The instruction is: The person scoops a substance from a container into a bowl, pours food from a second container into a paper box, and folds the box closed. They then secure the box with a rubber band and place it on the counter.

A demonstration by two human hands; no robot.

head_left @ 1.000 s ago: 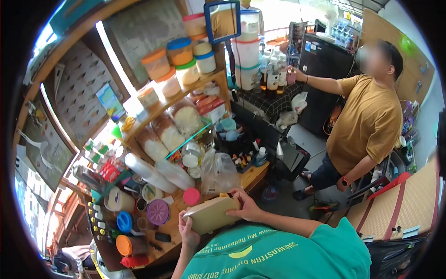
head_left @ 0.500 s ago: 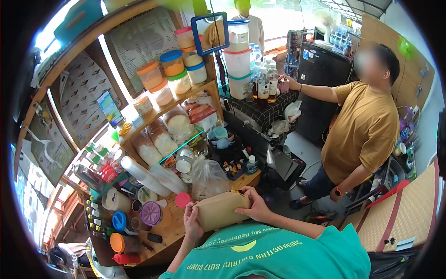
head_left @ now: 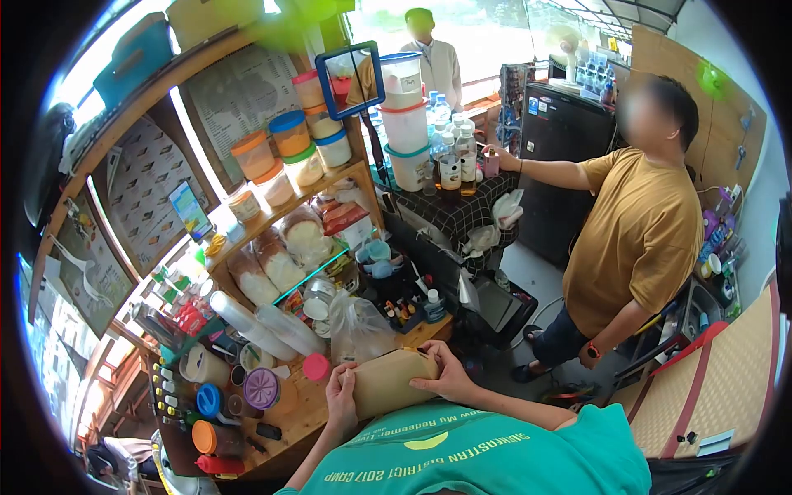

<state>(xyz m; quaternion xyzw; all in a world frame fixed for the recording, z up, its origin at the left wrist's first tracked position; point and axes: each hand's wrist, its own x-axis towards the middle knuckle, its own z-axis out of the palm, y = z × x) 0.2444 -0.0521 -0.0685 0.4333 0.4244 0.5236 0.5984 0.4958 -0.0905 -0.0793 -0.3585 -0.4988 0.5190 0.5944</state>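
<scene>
A tan cardboard box (head_left: 393, 384), like a kraft-paper takeaway box, is held in front of my chest at the counter's edge. My left hand (head_left: 341, 394) is closed on its left end, thumb on the near side. At its right end, my right hand (head_left: 443, 370) grips the upper corner, fingers over the far edge. The box's underside is hidden. Just beyond it stands a clear plastic bag (head_left: 360, 328). A round pink lid (head_left: 316, 367) is close to my left hand.
Jars and tubs crowd the wooden counter (head_left: 301, 412), among them a purple-lidded container (head_left: 262, 389) and stacked clear cups (head_left: 247, 322). Bagged bread (head_left: 285, 260) sits under a shelf of tubs. To the right, a person in a brown shirt (head_left: 635, 223) touches a pink bottle (head_left: 492, 162).
My view has shifted slightly, and the person beyond the counter shows more fully. The box has turned a little in my hands, which both keep hold of it.
</scene>
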